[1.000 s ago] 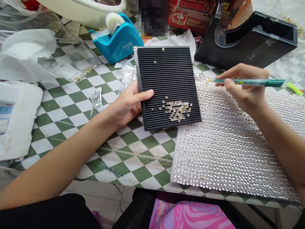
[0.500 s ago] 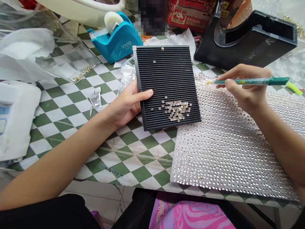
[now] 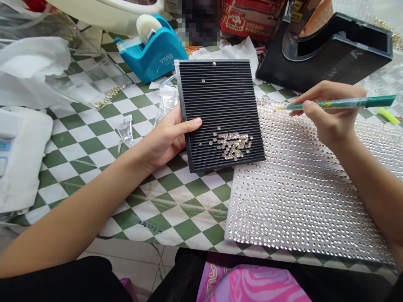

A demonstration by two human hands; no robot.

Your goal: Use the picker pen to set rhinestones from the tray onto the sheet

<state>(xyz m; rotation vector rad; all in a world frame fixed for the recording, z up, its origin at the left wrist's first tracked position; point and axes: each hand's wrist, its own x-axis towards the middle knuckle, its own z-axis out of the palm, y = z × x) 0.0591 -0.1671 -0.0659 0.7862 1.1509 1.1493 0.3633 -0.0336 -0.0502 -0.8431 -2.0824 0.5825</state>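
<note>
A table covered in green-and-white checkered cloth (image 3: pixel 185 230) fills most of the frame, its near edge running across the lower part. A large rhinestone sheet (image 3: pixel 302 201) lies at lower right, running off the right edge and ending just short of the table's near edge. A black ridged tray (image 3: pixel 220 92) sits just left of the sheet, its lower right corner overlapping or almost touching it, and is held by the left hand (image 3: pixel 166 140). That hand's fingers curl beneath the tray's left edge, with the thumb (image 3: pixel 192 123) lying across its ridges. Loose rhinestones (image 3: pixel 231 146) gather in the tray's lower half.

The right hand (image 3: pixel 330 115) pinches a green pick-up pencil (image 3: pixel 333 104) between thumb and fingers, its tip just over the sheet's upper left part; contact cannot be told.

Bare checkered cloth stretches below and left of the tray. Beyond it stand a blue tape dispenser (image 3: pixel 154 54) marked "VIVID" and a black holder (image 3: pixel 333 50) at upper right. A clear plastic tray (image 3: pixel 91 71) sits at upper left, with gold studs (image 3: pixel 108 97) at its corner.
</note>
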